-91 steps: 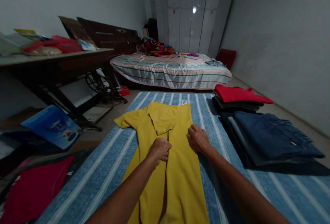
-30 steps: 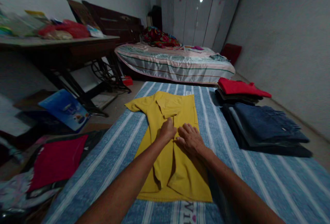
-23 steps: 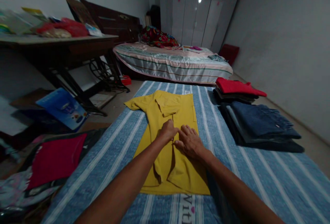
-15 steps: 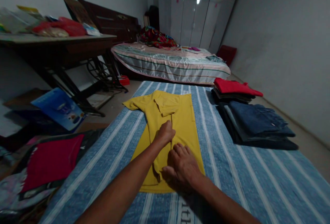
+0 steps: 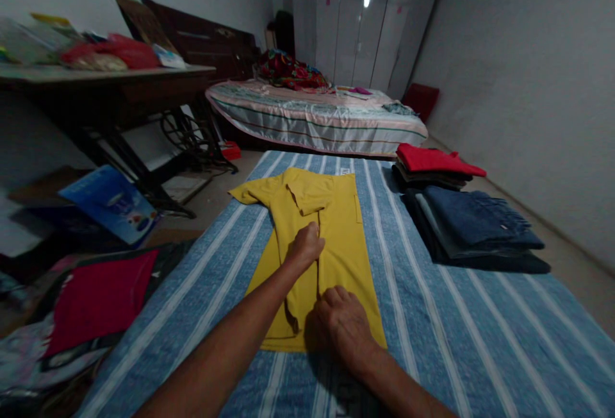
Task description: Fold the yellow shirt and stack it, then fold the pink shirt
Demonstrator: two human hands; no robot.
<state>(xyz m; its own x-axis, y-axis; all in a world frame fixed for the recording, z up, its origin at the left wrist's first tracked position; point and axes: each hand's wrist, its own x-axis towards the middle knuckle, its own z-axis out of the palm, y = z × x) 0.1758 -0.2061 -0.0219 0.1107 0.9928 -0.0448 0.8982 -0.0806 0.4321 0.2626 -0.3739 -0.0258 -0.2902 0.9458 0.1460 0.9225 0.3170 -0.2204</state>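
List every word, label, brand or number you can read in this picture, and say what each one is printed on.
Nothing here can be read clearly.
On the blue box: pictures and lettering, too blurred to read.
On the white patch at the far end of the striped mat: too small to read.
On the small tag on the folded jeans: too small to read.
On the yellow shirt: no print shows.
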